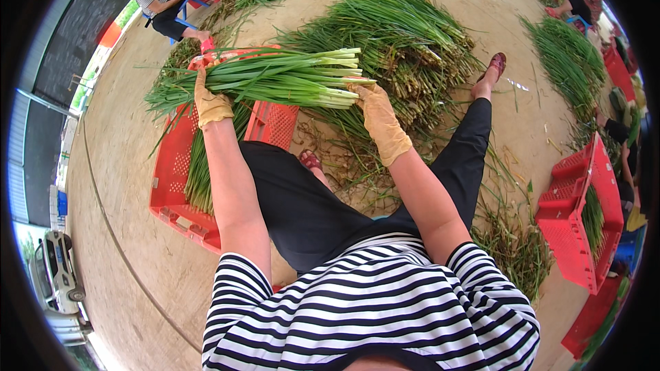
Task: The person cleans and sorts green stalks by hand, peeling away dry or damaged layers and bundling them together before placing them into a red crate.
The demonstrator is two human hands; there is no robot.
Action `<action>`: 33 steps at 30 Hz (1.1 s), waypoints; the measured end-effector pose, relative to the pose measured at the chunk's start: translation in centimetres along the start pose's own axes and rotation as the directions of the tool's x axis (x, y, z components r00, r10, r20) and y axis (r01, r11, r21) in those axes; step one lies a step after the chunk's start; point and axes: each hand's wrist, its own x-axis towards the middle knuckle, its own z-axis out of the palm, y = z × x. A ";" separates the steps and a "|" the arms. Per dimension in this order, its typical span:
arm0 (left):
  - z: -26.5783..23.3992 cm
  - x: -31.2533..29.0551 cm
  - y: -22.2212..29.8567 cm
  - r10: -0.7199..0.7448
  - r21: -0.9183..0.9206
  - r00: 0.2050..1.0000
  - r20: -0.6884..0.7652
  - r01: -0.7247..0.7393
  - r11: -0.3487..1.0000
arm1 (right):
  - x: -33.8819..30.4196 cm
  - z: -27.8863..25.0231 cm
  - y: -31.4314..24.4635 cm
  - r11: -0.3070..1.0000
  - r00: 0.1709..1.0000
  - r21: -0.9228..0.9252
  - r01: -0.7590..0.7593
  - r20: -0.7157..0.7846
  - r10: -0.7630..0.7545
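Head view. L hand point(214, 106), in thin tan glove, at 10 o'c, closed on leafy part of a bunch of long chive-like greens point(289, 75); R hand point(379, 120), same sort of glove, at 1 o'c, clamped on the white stalk ends. Bunch is held approx. level bt. the two, 11–12 o'c, leaf tips to 10, stalk ends to 12–1. Most fingers of both hands hidden by the bunch, so exact finger placement can't be told.

Red perforated plastic crate point(165, 189) at 9 o'c, partly covered by L forearm point(237, 185) & bunch; greens inside only partly seen. Big pile of similar greens point(412, 34) at 1 o'c, its lower L side behind bunch & R hand. L shoe point(311, 159), dark red, part-hidden by black trousers point(302, 213). Seated co-worker point(158, 3) at 10–11 o'c, small, w/ greens in hand. Others at R rim, 2–3 o'c, cut off & hard to make out.

Surface: tan concrete-like floor point(127, 185), w/ dry trimmings point(512, 251) at 4 o'c & a thin dark line curving 10 to 7 o'c. Room: dark panel point(75, 34) at 10 o'c, grey vehicle point(62, 275) at 8 o'c nr rim, another red crate point(570, 244) at 3–4 o'c, tilted-looking thru the fisheye.
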 end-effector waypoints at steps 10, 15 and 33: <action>0.5 -0.3 -0.3 0.012 0.021 1.000 -0.009 -0.012 1.000 | -0.1 -0.7 -1.1 0.992 0.970 0.127 0.009 -0.242 0.022; -0.7 0.6 0.1 -0.015 -0.025 1.000 0.016 0.016 1.000 | -0.4 -1.7 -0.9 0.996 0.989 0.074 -0.050 -0.133 0.059; 1.2 -2.1 -0.2 -0.006 0.092 1.000 -0.022 0.008 0.996 | -0.2 -0.5 0.3 0.990 0.993 0.089 0.111 -0.057 -0.106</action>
